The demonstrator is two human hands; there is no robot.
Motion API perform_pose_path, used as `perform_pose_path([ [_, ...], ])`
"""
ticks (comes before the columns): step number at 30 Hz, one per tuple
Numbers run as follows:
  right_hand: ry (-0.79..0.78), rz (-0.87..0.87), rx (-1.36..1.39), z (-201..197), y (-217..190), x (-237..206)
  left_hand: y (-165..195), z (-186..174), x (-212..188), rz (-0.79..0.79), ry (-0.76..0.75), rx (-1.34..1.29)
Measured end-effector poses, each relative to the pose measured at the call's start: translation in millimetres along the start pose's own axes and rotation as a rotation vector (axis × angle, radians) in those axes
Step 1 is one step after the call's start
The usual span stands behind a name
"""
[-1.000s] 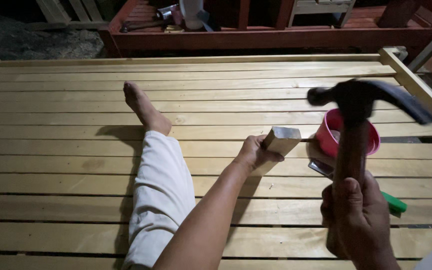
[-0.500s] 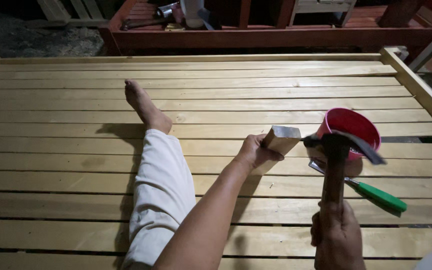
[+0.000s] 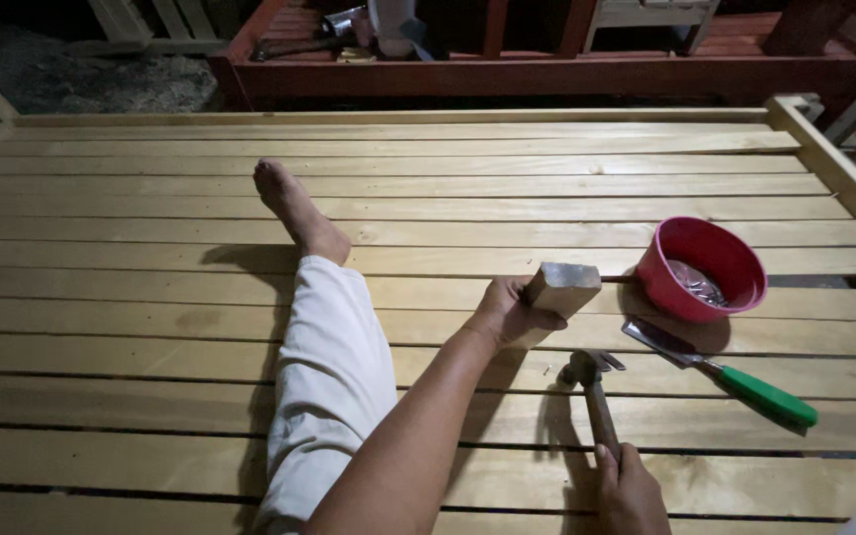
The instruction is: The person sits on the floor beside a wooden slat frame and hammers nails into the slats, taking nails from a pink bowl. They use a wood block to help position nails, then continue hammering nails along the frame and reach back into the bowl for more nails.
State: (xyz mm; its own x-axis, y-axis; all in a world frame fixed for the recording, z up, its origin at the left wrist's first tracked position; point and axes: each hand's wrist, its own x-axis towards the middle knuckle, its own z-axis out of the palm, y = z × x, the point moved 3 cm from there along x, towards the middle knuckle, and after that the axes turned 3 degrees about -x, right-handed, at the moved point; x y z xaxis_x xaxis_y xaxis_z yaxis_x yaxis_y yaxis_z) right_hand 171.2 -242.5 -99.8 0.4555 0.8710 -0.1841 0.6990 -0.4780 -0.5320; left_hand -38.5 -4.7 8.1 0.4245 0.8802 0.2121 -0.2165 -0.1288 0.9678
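From the head view I see my left hand [image 3: 507, 315] with fingers wrapped around a small pale wooden block [image 3: 562, 287], holding it against the slatted pale wooden platform [image 3: 151, 337]. My right hand [image 3: 631, 490] has its fingers closed around a steel claw hammer [image 3: 594, 386], whose head rests on a slat just below the block. A pink plastic bowl [image 3: 702, 267] and a green-handled chisel [image 3: 720, 373] lie nearby on the right.

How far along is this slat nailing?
Most pale slats already lie in rows across the frame. Right hand has the claw hammer head down on a slat; left hand holds a wood block. Gaps show between nearer slats; the red bowl has fasteners left.
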Motion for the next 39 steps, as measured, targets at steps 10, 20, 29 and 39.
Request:
perform_pose_path([
  [10,0.089,-0.142,0.58,-61.7,-82.2,-37.5,5.4,0.0,5.6,-0.06,0.015,0.091],
  [20,-0.137,0.102,0.215,-47.5,-75.6,-19.5,4.4,2.0,5.7,0.011,-0.027,-0.094],
  [29,0.224,-0.208,0.408,-56.8,-56.9,-9.2,7.9,-0.9,5.9,-0.038,0.017,0.012],
  [39,-0.047,0.037,0.447,-71.5,-81.2,-11.9,8.6,-11.6,5.6,-0.103,0.05,0.031],
])
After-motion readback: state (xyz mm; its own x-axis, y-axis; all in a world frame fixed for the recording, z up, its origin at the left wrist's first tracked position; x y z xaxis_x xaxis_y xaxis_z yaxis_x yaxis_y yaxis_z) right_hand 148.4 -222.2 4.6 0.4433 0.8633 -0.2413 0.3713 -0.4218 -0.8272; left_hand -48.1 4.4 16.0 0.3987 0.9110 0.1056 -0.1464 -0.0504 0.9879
